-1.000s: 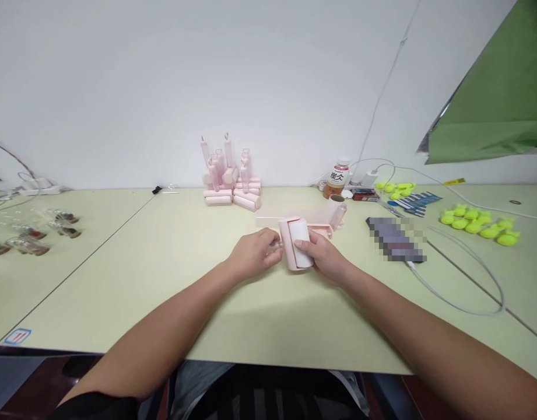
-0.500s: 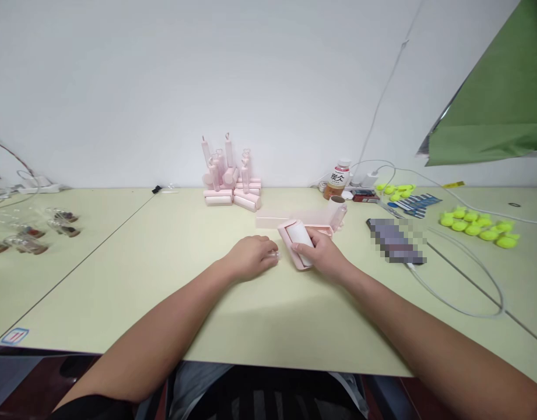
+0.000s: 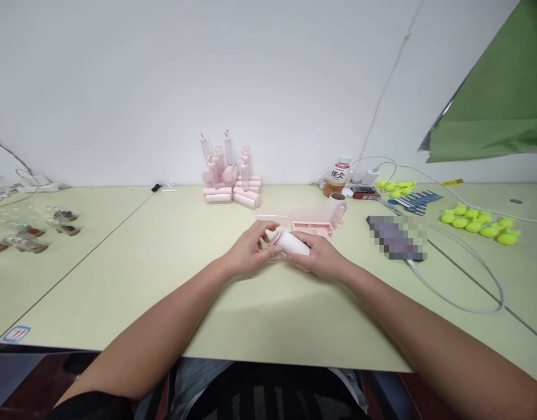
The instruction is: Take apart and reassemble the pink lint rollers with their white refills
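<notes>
A white lint roller [image 3: 295,242] with a pink end lies tilted between my hands, low over the table. My right hand [image 3: 323,255] is wrapped round its right part. At its left end, my left hand [image 3: 253,248] curls its fingers and thumb about the pink rim. Something clear shows below the left thumb, too small to make out. Just behind the right hand lies an open pink case [image 3: 312,227]. Beside the case a cardboard-cored roll [image 3: 337,200] stands near a clear pink handle piece [image 3: 339,216].
Several pink lint rollers [image 3: 218,196] are piled against the wall. A drink bottle [image 3: 338,175] stands at the back right. Farther right are a phone [image 3: 393,239] with a white cable and several yellow-green figures [image 3: 480,221]. Small wrapped items [image 3: 27,236] lie at left.
My right hand has turned the roller so its pink end points left, and the pink casing is now mostly hidden. My left hand has risen from the table to the roller's end.
</notes>
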Demonstrator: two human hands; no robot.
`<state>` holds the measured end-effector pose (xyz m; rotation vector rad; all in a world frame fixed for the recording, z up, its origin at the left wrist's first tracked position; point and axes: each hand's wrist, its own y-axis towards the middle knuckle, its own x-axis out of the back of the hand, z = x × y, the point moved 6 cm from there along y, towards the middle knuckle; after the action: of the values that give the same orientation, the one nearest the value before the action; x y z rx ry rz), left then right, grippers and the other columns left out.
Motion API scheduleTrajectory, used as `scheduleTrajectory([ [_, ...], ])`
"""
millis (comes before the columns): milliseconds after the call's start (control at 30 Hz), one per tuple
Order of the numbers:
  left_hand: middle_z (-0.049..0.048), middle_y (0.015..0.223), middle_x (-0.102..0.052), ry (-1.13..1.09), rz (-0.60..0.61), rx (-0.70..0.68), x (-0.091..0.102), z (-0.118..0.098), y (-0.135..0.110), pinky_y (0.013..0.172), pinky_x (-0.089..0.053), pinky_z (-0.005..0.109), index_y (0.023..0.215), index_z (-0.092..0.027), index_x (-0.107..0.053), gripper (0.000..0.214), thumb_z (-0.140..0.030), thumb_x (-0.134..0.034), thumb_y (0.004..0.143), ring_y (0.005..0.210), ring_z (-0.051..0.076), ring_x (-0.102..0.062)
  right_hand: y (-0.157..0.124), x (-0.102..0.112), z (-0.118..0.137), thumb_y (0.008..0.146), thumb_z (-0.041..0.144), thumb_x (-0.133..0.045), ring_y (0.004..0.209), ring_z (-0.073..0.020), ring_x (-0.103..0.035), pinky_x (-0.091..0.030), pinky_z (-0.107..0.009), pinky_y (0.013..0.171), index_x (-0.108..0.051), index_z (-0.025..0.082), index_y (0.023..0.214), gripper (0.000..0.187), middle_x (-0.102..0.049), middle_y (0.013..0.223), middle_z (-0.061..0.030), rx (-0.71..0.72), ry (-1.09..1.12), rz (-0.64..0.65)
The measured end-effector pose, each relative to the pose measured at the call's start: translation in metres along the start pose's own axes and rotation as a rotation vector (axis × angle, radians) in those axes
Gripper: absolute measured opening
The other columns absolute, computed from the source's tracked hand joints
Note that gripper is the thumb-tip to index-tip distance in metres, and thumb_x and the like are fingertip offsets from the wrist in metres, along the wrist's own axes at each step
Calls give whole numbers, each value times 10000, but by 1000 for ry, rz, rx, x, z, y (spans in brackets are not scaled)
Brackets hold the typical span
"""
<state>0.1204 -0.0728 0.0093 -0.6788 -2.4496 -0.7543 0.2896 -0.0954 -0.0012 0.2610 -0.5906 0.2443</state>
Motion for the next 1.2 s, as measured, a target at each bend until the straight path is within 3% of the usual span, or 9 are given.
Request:
scheduleTrajectory([
  [100,45,1034,-569,-21,20,-23,-2,-5,0,744,-464,284,1047,-205,-554,287,-395,-628,844,841,143,-534,-1,-3,5,799,406,-685,804,-218,-594,-441,-305,672,-682,201,1099,363,-683,920,-42,59,5,45],
  [233,-39,778,-461,-173,92,74,-5,-1,1,608,-378,237,893,-199,-485,342,-381,-733,744,668,99,-423,-3,-4,9,797,381,-693,818,-226,-607,-446,-308,679,-687,209,1064,318,-689,923,-43,115,-37,65],
  [400,-61,734,-426,-235,169,139,-8,1,0,561,-323,220,841,-211,-404,375,-334,-739,724,634,88,-393,-6,-2,17,798,375,-701,876,-243,-629,-459,-340,762,-683,214,1092,336,-705,980,-56,217,-100,56],
  [667,-63,707,-406,-185,234,100,0,-11,3,529,-305,215,829,-214,-363,463,-451,-748,728,623,88,-367,-11,2,28,793,444,-707,811,-238,-637,-471,-349,729,-698,236,1072,348,-717,936,-66,314,-69,-92],
  [933,-69,686,-406,-232,187,94,2,-7,6,508,-294,207,825,-213,-356,485,-486,-744,724,584,77,-373,-12,0,27,764,445,-726,793,-240,-640,-482,-357,738,-705,246,1025,329,-720,915,-55,295,-74,-268],
  [1067,-82,662,-379,-296,124,101,0,-7,7,497,-280,207,829,-219,-344,452,-485,-703,760,541,65,-360,-10,5,26,781,451,-705,816,-238,-626,-475,-346,733,-681,233,1033,334,-704,926,-45,237,-10,-341],
  [1200,-63,699,-399,-192,70,111,2,-6,8,544,-313,217,889,-198,-466,337,-414,-689,758,595,78,-365,-9,20,14,759,492,-698,850,-251,-607,-477,-357,726,-633,226,1005,368,-676,934,-55,128,173,-517],
])
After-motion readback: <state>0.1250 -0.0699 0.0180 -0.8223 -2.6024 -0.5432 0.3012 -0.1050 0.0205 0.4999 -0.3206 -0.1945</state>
